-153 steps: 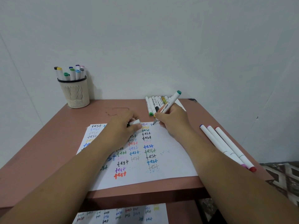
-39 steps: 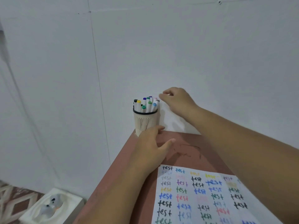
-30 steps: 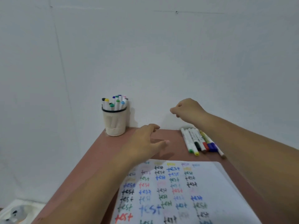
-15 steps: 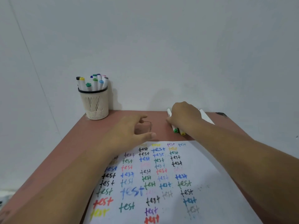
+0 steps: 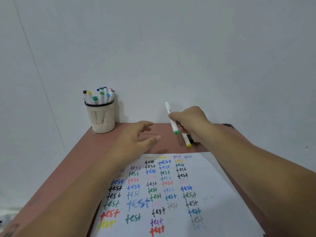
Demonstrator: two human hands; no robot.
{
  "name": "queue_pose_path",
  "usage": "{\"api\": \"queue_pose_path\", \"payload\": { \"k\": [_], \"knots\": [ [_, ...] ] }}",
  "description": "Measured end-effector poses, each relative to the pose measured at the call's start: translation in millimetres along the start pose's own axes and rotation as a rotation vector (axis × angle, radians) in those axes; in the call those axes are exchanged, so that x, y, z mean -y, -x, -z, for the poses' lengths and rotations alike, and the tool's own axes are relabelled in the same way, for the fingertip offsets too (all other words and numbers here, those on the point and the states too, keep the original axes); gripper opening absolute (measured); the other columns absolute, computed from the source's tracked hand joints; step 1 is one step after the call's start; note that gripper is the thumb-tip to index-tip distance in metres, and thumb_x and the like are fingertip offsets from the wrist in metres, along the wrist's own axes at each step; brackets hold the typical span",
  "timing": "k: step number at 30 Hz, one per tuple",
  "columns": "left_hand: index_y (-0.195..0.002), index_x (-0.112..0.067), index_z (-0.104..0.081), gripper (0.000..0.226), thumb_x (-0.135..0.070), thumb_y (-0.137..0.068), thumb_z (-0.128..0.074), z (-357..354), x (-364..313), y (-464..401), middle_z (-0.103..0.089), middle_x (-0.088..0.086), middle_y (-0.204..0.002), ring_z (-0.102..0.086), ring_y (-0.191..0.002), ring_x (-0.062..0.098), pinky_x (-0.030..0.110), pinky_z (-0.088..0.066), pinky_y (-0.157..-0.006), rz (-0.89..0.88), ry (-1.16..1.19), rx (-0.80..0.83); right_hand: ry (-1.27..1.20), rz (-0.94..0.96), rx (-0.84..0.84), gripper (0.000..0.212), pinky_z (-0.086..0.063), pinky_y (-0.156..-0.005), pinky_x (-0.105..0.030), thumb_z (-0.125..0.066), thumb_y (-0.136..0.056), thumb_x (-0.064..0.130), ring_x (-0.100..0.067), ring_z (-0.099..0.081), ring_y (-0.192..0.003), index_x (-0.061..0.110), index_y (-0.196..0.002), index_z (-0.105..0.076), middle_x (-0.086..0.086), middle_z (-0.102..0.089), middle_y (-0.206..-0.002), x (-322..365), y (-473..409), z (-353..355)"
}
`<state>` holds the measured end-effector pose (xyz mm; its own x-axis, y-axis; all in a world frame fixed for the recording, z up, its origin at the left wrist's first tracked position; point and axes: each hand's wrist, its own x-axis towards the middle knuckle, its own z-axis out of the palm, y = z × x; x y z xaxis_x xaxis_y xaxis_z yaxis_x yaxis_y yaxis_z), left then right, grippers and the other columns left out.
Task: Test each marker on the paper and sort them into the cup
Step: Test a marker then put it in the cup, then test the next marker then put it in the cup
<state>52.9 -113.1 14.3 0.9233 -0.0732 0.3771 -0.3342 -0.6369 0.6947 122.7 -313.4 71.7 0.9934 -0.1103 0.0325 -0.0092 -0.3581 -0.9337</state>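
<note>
The right hand [image 5: 189, 119] is gripping a white marker with a green cap [image 5: 171, 119], its fingers curled round the barrel; the marker is tilting with the green cap pointing down and toward the viewer, clear of the table [image 5: 106, 142], and the white end pointing up against the wall [image 5: 171, 48]. Just below that hand, a yellow-capped marker [image 5: 186, 141] is lying on the table, with a dark marker [image 5: 189, 139] lying beside it and largely hidden by the wrist. The left hand [image 5: 136, 139] is hovering over the far part of the table, holding nothing, fingers loosely extended and thumb spread. A cream mesh cup [image 5: 100, 116] with a dark rim is standing at the far left corner of the table, against the wall, well apart from both hands; capped markers [image 5: 100, 95] are standing upright in it, caps of black, yellow, green, blue and pale pink showing. A white sheet of paper [image 5: 222, 194] is lying on the near half of the table beneath both forearms, carrying columns of the word "test" written in many colours
</note>
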Motion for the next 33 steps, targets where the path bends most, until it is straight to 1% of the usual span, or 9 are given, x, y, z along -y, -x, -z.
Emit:
{"api": "queue_pose_path", "payload": {
  "k": [2,3,7,12,16,20,26,30,33],
  "knots": [
    [-0.131,-0.046,-0.055,0.061,-0.071,-0.077,-0.067,0,-18,3,-0.061,-0.028,-0.117,-0.054,-0.112,-0.007,0.032,-0.05,-0.099,-0.019,0.047,-0.02,-0.253,-0.025,0.045,0.028,-0.062,-0.088,-0.051,-0.081,-0.08,0.019,-0.023,-0.068,-0.068,-0.007,-0.087,-0.074,-0.021,-0.076,-0.08,2,15,13],
    [-0.131,-0.044,-0.056,0.059,-0.068,-0.078,-0.067,0,-26,4,-0.062,-0.027,-0.116,-0.055,-0.11,-0.007,0.031,-0.051,-0.098,-0.037,0.044,-0.012,-0.345,-0.026,0.073,0.027,-0.063,-0.09,-0.05,-0.081,-0.082,0.016,-0.023,-0.072,-0.073,-0.008,-0.091,-0.073,-0.022,-0.077,-0.086,3,22,19],
    [-0.133,-0.036,-0.057,0.052,-0.054,-0.086,-0.069,2,-60,10,-0.061,-0.021,-0.113,-0.058,-0.104,-0.004,0.029,-0.052,-0.095,-0.1,0.01,0.027,-0.584,0.018,0.185,0.009,-0.065,-0.079,-0.032,-0.069,-0.095,0.001,-0.025,-0.079,-0.085,-0.008,-0.098,-0.066,-0.021,-0.076,-0.093,7,60,41],
    [-0.118,-0.035,-0.062,0.023,-0.044,-0.097,-0.058,-5,-87,21,-0.062,-0.014,-0.099,-0.057,-0.088,0.002,0.022,-0.045,-0.074,-0.195,-0.099,0.05,-0.72,0.067,0.247,0.017,-0.065,-0.074,-0.033,-0.069,-0.094,-0.003,-0.031,-0.078,-0.087,0.005,-0.106,-0.06,-0.024,-0.074,-0.098,-3,98,56],
    [-0.113,-0.022,-0.063,0.028,-0.039,-0.105,-0.044,-12,-99,36,-0.062,-0.002,-0.092,-0.055,-0.083,0.012,0.03,-0.043,-0.071,-0.261,-0.105,0.072,-0.637,0.113,0.273,0.019,-0.063,-0.081,-0.039,-0.078,-0.089,0.002,-0.028,-0.075,-0.084,0.006,-0.102,-0.064,-0.019,-0.075,-0.092,-13,119,67],
    [-0.111,-0.024,-0.061,0.037,-0.048,-0.104,-0.033,-23,-92,50,-0.058,-0.007,-0.087,-0.054,-0.081,0.013,0.037,-0.046,-0.074,-0.252,-0.166,0.086,-0.556,0.141,0.239,0.013,-0.059,-0.077,-0.031,-0.08,-0.086,0.001,-0.023,-0.066,-0.079,0.004,-0.092,-0.069,-0.013,-0.066,-0.083,-26,133,74],
    [-0.078,-0.036,-0.042,0.03,-0.047,-0.104,-0.032,-41,-99,68,-0.048,-0.008,-0.073,-0.044,-0.066,0.007,0.021,-0.037,-0.059,-0.193,-0.122,0.136,-0.564,0.109,0.207,0.007,-0.059,-0.073,-0.023,-0.078,-0.089,0.002,-0.017,-0.069,-0.076,0.003,-0.095,-0.074,-0.01,-0.07,-0.081,-45,145,73],
    [-0.084,-0.025,-0.051,0.035,-0.051,-0.103,-0.036,-46,-99,70,-0.053,0.003,-0.072,-0.049,-0.067,0.017,0.029,-0.039,-0.059,-0.187,-0.098,0.114,-0.541,0.125,0.188,0.006,-0.057,-0.069,-0.021,-0.075,-0.094,0.008,-0.014,-0.066,-0.072,0.004,-0.095,-0.071,-0.012,-0.069,-0.084,-50,143,73],
    [-0.085,-0.033,-0.052,0.035,-0.061,-0.096,-0.035,-46,-103,71,-0.052,-0.005,-0.069,-0.048,-0.062,0.009,0.025,-0.036,-0.057,-0.136,-0.025,0.132,-0.523,0.13,0.156,0.007,-0.057,-0.067,-0.023,-0.07,-0.098,0.011,-0.016,-0.067,-0.073,0.004,-0.098,-0.069,-0.013,-0.07,-0.086,-50,136,72]
  ]
}}
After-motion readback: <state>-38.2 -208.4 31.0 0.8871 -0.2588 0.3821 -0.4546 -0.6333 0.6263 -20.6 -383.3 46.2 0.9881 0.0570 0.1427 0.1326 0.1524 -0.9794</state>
